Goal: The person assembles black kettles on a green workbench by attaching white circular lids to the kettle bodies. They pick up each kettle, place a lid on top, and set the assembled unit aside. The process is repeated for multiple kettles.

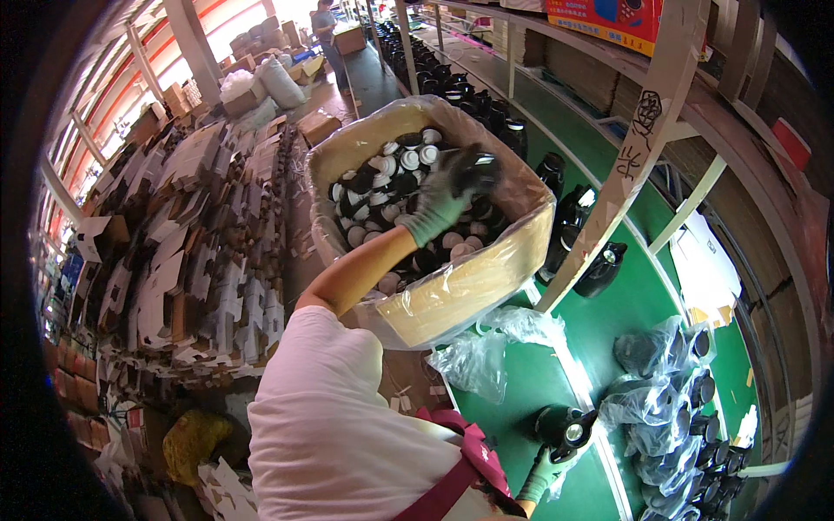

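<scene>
My left hand, in a grey-green glove, is over a large carton lined with clear plastic. Its fingers close on a dark, shiny lid, blurred by motion. Below it, the carton holds many loose lids, white discs with black parts. At lower right, my right hand, also gloved, grips a black jug over the green conveyor belt. The jug is tilted, and its round top shows a pale centre. Part of that hand is hidden behind the jug.
Plastic-wrapped black jugs crowd the belt at right, beside a loose clear bag. A metal shelf post rises beside the carton. Stacked flat cardboard fills the left. A person stands far off beside the line.
</scene>
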A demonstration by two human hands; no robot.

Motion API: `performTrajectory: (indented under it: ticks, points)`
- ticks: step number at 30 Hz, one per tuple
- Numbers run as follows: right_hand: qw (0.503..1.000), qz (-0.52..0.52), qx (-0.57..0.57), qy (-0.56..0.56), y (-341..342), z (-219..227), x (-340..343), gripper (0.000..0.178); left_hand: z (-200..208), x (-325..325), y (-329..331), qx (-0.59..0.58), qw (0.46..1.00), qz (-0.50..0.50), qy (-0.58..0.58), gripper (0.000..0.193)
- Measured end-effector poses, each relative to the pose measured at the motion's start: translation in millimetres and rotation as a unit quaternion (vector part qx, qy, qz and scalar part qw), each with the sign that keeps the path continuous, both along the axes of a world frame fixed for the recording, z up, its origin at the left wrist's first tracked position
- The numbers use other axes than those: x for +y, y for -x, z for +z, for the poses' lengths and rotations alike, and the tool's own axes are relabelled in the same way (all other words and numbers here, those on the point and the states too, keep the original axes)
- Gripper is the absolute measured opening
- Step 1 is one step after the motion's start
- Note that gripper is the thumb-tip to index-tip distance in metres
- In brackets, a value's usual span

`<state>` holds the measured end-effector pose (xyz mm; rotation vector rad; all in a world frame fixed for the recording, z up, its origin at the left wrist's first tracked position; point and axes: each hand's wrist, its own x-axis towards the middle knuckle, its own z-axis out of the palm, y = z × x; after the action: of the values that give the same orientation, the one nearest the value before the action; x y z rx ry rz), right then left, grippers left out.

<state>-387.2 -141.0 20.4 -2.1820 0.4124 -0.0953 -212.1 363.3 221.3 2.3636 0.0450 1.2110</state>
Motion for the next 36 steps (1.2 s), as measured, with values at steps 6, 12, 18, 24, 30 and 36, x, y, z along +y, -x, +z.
performTrajectory:
  ticks: [6,12,18,24,30,36]
  points:
    - [0.973,0.071,-0.180,-0.122,-35,-36,-22,0.085,0,-220,0,0.132,0.892,-0.426,-0.073,0.049]
    - [0.975,0.022,0.019,0.221,-3,-96,-18,0.106,-146,-366,31,0.347,0.754,-0.556,0.037,0.047]
    - [0.992,-0.034,0.108,0.057,1,-61,-17,0.108,-144,-405,42,0.365,0.773,-0.489,-0.174,0.043]
    - [0.990,-0.034,0.134,0.022,5,-55,-17,0.109,-120,-421,50,0.359,0.701,-0.484,-0.382,0.085]
    - [0.992,-0.054,0.093,0.060,7,-66,-10,0.106,-108,-427,39,0.433,0.662,-0.479,-0.381,0.094]
    - [0.993,-0.043,0.108,0.019,4,-63,-14,0.107,-115,-433,44,0.424,0.669,-0.429,-0.435,0.092]
